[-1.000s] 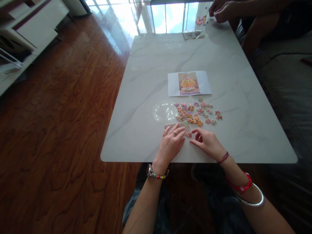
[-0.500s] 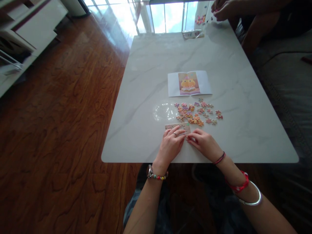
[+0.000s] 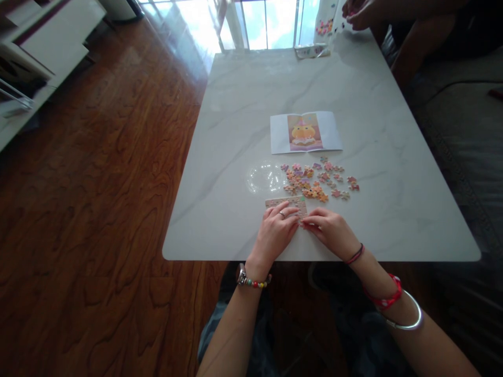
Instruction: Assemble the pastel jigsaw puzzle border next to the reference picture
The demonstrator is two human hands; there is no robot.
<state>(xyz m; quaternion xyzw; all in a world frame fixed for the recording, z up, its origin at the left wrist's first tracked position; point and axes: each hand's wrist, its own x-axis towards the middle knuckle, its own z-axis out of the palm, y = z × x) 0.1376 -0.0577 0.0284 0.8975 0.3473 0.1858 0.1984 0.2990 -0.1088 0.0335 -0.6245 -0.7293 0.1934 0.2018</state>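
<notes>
— Right hand (image 3: 332, 230) is now at the near right part of the thin board (image 3: 273, 202); one second earlier it stood slightly to the right, with a wider pinch.

— Specify the state of the fingers.

— Right hand: fingers narrowed to a pinch; whether they hold a piece cannot be told. Left hand (image 3: 274, 230): fingers extended across the board, probably to steady it.

— Why this layout?

— Loose pieces (image 3: 314, 192) lie just beyond the board, presumably for a short reach. Printed sheet (image 3: 332, 131) lies farther off, likely for viewing.

— State materials and shapes.

— Pieces: small, flat, knobbed; orange, pink, cream. Board: pale, straight-edged, patterned, green at its far right corner. Sheet: white paper, creased down the middle. Desk (image 3: 220, 209): glossy, white, grey-veined, marble-like.
</notes>
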